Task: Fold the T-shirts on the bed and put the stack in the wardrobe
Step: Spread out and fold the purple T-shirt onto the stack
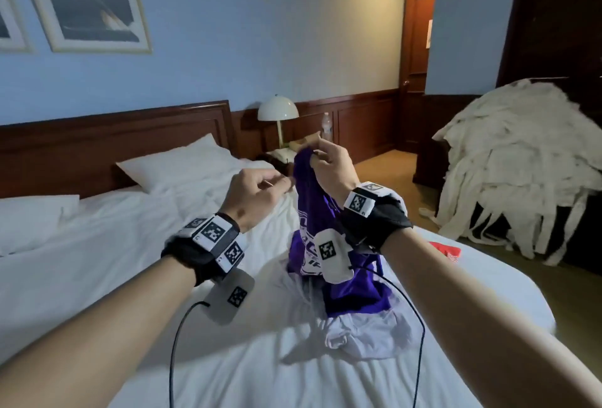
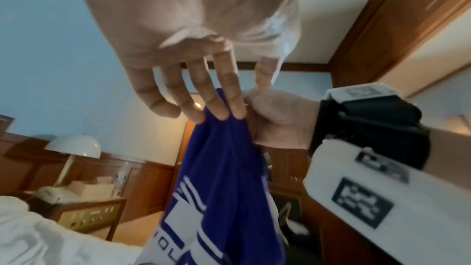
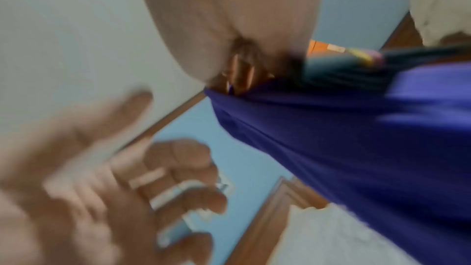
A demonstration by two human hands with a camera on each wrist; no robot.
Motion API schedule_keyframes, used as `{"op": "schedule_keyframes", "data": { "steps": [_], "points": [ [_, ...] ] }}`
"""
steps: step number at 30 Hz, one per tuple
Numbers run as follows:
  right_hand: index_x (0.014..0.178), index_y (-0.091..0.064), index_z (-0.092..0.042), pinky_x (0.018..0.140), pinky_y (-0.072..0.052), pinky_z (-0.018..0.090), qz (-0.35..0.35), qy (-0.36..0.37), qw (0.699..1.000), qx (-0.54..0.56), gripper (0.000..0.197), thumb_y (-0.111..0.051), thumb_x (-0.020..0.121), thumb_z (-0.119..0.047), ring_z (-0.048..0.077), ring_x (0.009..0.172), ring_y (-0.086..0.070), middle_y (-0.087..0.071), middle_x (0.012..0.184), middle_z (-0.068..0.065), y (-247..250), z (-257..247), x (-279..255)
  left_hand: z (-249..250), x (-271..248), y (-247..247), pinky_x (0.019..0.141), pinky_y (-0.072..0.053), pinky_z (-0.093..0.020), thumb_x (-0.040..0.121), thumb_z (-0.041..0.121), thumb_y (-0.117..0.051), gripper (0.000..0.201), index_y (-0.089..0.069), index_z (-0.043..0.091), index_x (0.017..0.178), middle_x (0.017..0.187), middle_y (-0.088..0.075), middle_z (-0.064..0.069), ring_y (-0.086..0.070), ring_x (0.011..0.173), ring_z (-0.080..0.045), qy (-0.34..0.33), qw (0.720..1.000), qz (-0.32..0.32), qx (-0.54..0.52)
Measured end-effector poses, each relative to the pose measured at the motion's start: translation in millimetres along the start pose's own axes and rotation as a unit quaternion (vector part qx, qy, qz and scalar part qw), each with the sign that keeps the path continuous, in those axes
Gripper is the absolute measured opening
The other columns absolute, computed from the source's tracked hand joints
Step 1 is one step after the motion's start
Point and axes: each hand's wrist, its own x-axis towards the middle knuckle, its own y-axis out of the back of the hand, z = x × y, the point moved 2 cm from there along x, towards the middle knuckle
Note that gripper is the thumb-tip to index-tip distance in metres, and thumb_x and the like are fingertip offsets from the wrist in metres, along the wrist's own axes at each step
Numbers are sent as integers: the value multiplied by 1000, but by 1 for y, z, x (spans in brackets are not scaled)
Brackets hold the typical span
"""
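Two hands at work: we find both raised over the bed point(image 1: 130, 277), near one another at chest height.
Right hand: the right hand point(image 1: 332, 166) pinches the top edge of a purple T-shirt point(image 1: 312, 199) between thumb and fingers, so the cloth hangs free and its shape can be found.
Left hand: the left hand point(image 1: 257, 196) sits just beside the same top edge. In the left wrist view its fingertips point(image 2: 224, 116) touch the bunched cloth; the head view shows the fingers loosely curled. We cannot tell whether it has a hold, and judge it is reaching for a second corner.
Purple T-shirt: lifted at its top, white lettering showing, its lower part lying crumpled on the bed.
Other garment: a pale T-shirt point(image 1: 368, 329) lies rumpled on the sheet under the purple one, unfolded.
Red item: something red point(image 1: 446, 249) lies at the far edge of the bed; we cannot tell what it is.
Stage: we judge folding has barely begun; no folded stack is in view.
Next need: a two-point hold to spread the shirt flat on the sheet.
Risk: a one-hand pinch lets the cloth twist.
Surroundings: pillows point(image 1: 182, 163), a lamp point(image 1: 278, 108), a heap of white linen point(image 1: 514, 160).
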Motion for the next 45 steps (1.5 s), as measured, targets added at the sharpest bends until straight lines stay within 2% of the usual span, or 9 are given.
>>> {"op": "schedule_keyframes", "data": {
  "steps": [2,5,11,15,23,29,33,38,45],
  "points": [
    [95,-69,-15,62,-58,33,-65,41,996,43,35,-41,91,4,18,66,-65,-69,78,4,-14,-58,-1,17,-7,47,71,-57,-36,76,11,-58,31,-60,28,101,107,-68,3,-69,95,-20,10,997,45,-65],
    [97,-68,-3,63,-52,26,-135,104,985,18,16,-53,94,-6,13,65,-61,-70,79,13,-41,-133,-7,46,-27,100,80,-57,-32,80,-1,-66,62,-47,28,132,124,-62,0,-64,110,-21,-34,990,-53,-126],
    [61,-62,-22,64,-41,30,-157,138,977,-41,30,-63,90,-31,8,57,-49,-57,60,-7,-92,-228,-12,92,-68,218,74,-60,-33,94,16,-63,6,-67,15,98,94,-71,-8,-69,86,-23,-24,993,106,-42],
    [80,-70,-11,62,-47,30,-230,123,965,38,43,-69,81,-54,13,64,-63,-67,71,-1,-126,-271,-43,107,-85,300,80,-56,-40,78,39,-65,15,-72,25,78,82,-74,2,-68,80,-19,-21,967,247,53],
    [96,-73,-14,74,-55,23,-316,110,939,-75,24,-79,78,-29,15,75,-68,-73,89,5,-178,-296,-67,138,-144,444,66,-52,-38,64,51,-67,30,-68,21,66,58,-56,3,-51,64,-18,12,893,446,67],
    [101,-71,-6,81,-52,38,-339,66,933,99,22,-70,87,-23,25,89,-59,-67,101,17,-189,-325,-48,141,-187,501,59,-31,-28,85,37,-65,43,-55,-5,81,68,-46,-4,-39,64,-14,-39,890,440,115],
    [88,-71,-13,72,-56,33,-313,117,936,110,19,-65,90,-31,18,71,-66,-72,91,13,-195,-353,-48,139,-207,518,75,-47,-31,91,29,-64,14,-62,15,88,85,-63,0,-56,76,-14,-49,912,383,139],
    [56,-64,-16,57,-35,31,-280,142,949,37,13,-63,46,-25,20,64,-49,-57,58,-1,-184,-369,-33,137,-228,537,83,-44,-29,90,13,-67,14,-62,23,83,86,-65,1,-57,80,-13,-1,939,321,121],
    [85,-73,-18,66,-44,25,-232,210,949,-51,5,-69,87,-16,15,72,-54,-63,79,7,-180,-363,-5,142,-245,541,65,-45,-18,76,6,-69,12,-60,13,77,66,-65,3,-58,62,-9,61,963,251,79]
  ]
}}
